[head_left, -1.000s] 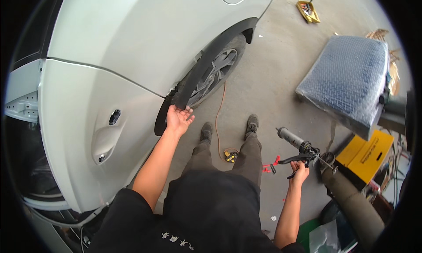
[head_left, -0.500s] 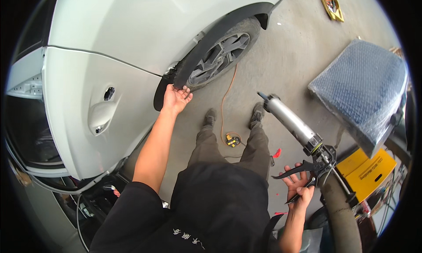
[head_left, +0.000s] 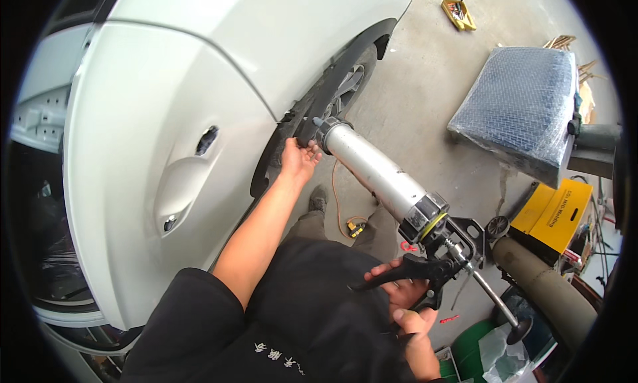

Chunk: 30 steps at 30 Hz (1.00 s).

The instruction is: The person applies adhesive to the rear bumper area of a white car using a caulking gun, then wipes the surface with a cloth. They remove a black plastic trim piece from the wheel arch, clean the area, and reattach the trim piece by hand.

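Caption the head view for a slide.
Left hand at the arch trim, right hand holding a caulking gun.

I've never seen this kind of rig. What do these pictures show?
No robot here: a person works bare-handed, filmed from above by a fisheye camera on their own head, so straight edges bend. The left hand is at the lower end of the dark wheel-arch trim on a white car. The right hand holds a caulking gun, its nozzle by the trim. On the grey floor lie an orange cord and a yellow tray; a plastic-wrapped block is at right.
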Each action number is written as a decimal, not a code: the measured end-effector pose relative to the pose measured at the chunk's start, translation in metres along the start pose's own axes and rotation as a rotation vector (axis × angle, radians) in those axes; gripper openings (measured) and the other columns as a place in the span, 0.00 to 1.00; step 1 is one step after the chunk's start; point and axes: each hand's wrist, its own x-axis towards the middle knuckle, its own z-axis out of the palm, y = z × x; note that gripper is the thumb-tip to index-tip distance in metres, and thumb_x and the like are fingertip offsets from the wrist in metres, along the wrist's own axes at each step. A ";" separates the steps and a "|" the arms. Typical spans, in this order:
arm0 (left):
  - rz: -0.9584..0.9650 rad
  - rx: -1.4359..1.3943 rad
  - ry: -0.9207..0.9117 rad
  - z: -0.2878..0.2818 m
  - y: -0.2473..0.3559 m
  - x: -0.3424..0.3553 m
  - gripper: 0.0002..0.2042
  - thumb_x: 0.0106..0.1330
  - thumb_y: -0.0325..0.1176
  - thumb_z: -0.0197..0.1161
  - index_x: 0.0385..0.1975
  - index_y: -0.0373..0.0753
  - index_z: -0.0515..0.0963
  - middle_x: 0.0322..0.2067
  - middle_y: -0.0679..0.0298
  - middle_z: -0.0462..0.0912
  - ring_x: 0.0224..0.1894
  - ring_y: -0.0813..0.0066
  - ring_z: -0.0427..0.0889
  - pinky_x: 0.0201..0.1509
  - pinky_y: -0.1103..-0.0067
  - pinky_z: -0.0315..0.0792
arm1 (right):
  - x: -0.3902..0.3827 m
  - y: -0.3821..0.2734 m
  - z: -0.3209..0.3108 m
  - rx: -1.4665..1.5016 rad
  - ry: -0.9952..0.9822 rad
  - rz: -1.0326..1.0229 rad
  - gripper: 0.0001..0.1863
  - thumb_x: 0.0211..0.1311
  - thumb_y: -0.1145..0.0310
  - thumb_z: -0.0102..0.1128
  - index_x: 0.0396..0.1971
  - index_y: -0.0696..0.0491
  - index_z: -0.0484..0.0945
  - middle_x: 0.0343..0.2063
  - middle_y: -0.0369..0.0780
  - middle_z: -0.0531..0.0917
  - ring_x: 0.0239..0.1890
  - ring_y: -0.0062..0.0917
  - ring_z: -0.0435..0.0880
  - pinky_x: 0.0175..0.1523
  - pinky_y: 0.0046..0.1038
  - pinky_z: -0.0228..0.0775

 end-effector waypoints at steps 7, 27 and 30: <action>-0.003 -0.027 -0.067 -0.014 0.000 0.015 0.14 0.68 0.46 0.48 0.27 0.43 0.70 0.26 0.68 0.74 0.31 0.76 0.73 0.38 0.74 0.69 | -0.009 0.042 0.065 -0.051 0.114 -0.111 0.39 0.43 0.74 0.59 0.60 0.63 0.59 0.55 0.50 0.69 0.56 0.48 0.73 0.60 0.56 0.66; -0.005 -0.017 -0.062 -0.012 -0.004 0.009 0.13 0.68 0.46 0.48 0.28 0.45 0.73 0.23 0.72 0.75 0.27 0.80 0.73 0.33 0.78 0.69 | -0.044 0.032 0.094 -0.124 0.281 -0.186 0.47 0.35 0.74 0.56 0.65 0.54 0.53 0.53 0.52 0.68 0.51 0.55 0.74 0.54 0.62 0.70; 0.011 -0.038 -0.092 -0.015 -0.006 0.013 0.12 0.68 0.45 0.48 0.27 0.46 0.72 0.23 0.72 0.74 0.26 0.80 0.72 0.33 0.78 0.69 | -0.034 0.040 0.095 -0.122 0.188 -0.154 0.46 0.34 0.75 0.54 0.63 0.58 0.55 0.53 0.53 0.68 0.52 0.55 0.73 0.56 0.61 0.69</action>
